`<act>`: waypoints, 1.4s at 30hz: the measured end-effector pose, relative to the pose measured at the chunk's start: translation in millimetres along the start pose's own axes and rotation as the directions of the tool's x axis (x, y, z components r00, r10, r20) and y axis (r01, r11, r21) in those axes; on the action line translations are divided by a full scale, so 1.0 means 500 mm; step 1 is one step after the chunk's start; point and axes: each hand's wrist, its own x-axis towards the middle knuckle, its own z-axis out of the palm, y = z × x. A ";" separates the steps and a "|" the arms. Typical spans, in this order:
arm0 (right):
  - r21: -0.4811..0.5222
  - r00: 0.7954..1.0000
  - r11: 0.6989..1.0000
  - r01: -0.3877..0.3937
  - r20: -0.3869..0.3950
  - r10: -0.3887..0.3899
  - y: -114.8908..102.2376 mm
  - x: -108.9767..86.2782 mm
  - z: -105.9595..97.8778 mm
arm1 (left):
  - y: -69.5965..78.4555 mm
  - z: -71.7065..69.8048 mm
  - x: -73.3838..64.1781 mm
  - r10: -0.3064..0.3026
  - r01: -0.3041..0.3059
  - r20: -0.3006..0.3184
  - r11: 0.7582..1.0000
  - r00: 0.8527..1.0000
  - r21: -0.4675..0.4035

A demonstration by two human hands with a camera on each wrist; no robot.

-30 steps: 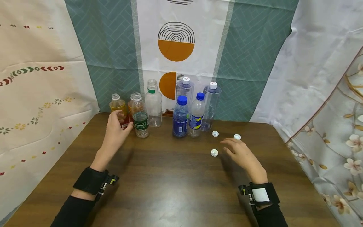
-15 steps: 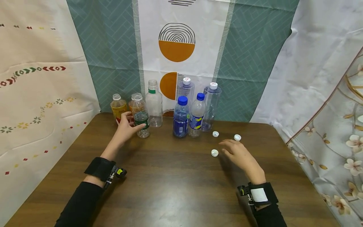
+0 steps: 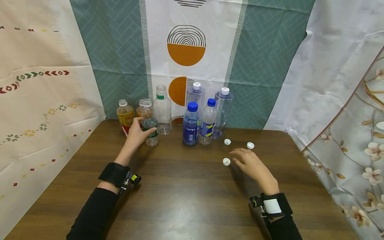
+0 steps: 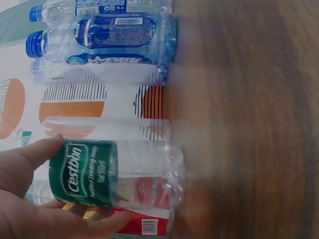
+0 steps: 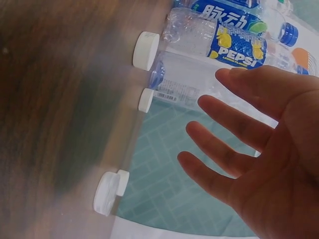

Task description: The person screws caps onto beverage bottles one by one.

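My left hand [image 3: 137,136] holds a clear water bottle [image 4: 147,164] around its green label, thumb on the near side and fingers behind. This bottle is uncapped and upright on the table. A bottle with a yellow and red label [image 3: 126,117] stands just left of the hand; another uncapped one [image 3: 139,110] is partly hidden behind the water bottle. Over the table at the right, my right hand [image 3: 251,164] hovers with fingers spread and nothing in them. Near its fingertips lie loose white caps: one closest [image 3: 226,161], one farther back [image 3: 227,142] and one to the right [image 3: 250,145].
A tall uncapped clear bottle [image 3: 162,115] stands right of the held one. Mid-table are two blue-capped bottles, one bluish [image 3: 191,125] and one with a Pepsi label [image 3: 207,123]. Behind them stand two taller white-capped bottles [image 3: 222,111]. A patterned cloth [image 3: 255,66] hangs along the back edge.
My left hand has moved right from beside the yellow-and-red-labelled bottle to the green-labelled water bottle and closed around it. The right hand has barely shifted.
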 end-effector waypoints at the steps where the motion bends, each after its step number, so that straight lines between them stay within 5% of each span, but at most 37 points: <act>1: -0.002 1.000 1.000 0.001 0.001 -0.001 0.000 0.001 0.000 | -0.002 0.000 0.000 0.000 0.000 0.001 1.000 1.000 -0.002; 9: -0.005 1.000 1.000 0.003 0.007 -0.003 -0.001 0.001 -0.001 | -0.003 -0.001 -0.012 0.069 -0.069 -0.006 0.998 0.998 0.010; 20: -0.015 1.000 1.000 0.006 0.002 -0.006 0.000 -0.001 0.000 | 0.086 0.045 -0.060 0.130 -0.125 0.134 0.991 0.982 -0.046; 29: -0.032 1.000 0.999 -0.014 0.020 0.014 -0.003 0.000 0.002 | 0.156 0.129 -0.112 0.255 -0.235 0.298 0.967 0.920 -0.103; 34: -0.023 1.000 1.000 0.005 0.027 -0.004 -0.003 0.001 0.003 | 0.167 0.177 -0.129 0.295 -0.258 0.363 0.955 0.884 -0.149; 42: -0.012 0.999 1.000 0.011 0.033 -0.011 -0.001 -0.001 0.005 | 0.169 0.221 -0.146 0.338 -0.302 0.410 0.941 0.847 -0.151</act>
